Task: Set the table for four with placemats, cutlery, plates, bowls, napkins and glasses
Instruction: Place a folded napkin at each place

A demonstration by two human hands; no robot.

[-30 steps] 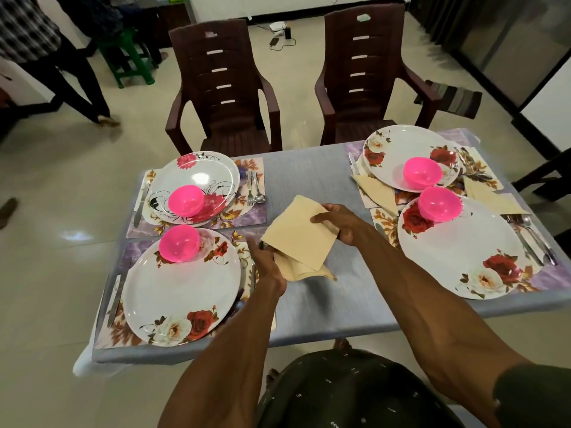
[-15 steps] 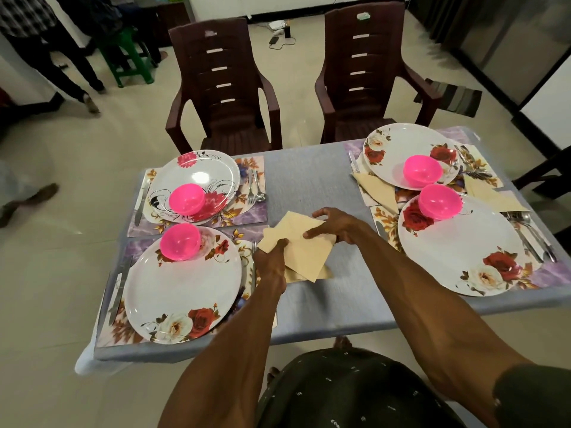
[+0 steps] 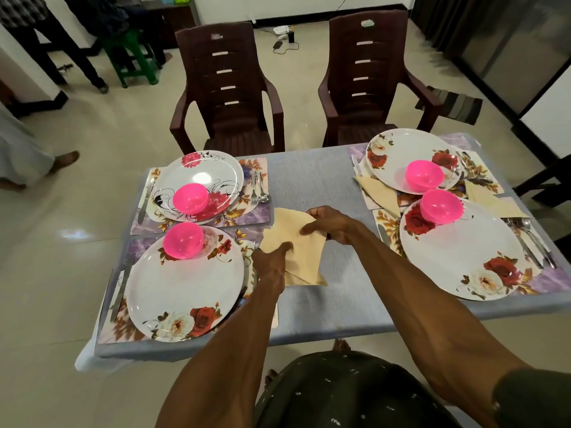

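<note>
Both hands work a pale yellow napkin [image 3: 296,242] in the middle of the grey table [image 3: 312,180], between the two left place settings and the two right ones. A second ago the top napkin was lifted and spread as a flat square above the table; now it has come down and is creased into a rough triangle, lying over another napkin [image 3: 304,278] whose folded corner pokes out on the side nearest the person. The left hand [image 3: 272,264] pinches the napkin's left corner, fingers curled on the cloth. The right hand [image 3: 332,225] grips the upper right edge, thumb and fingers closed on the fold.

Judging from this, the fold is close to done, and this napkin looks meant for one of the left settings. Those two, to the left of the napkin, each have a placemat, a plate, a pink bowl [image 3: 183,240] and cutlery, but no napkin. The two settings to the right of the napkin already carry a folded napkin apiece [image 3: 378,193]. No glasses show anywhere on the table, so that step appears not yet started. Two brown chairs [image 3: 227,94] stand beyond the table's far edge.
</note>
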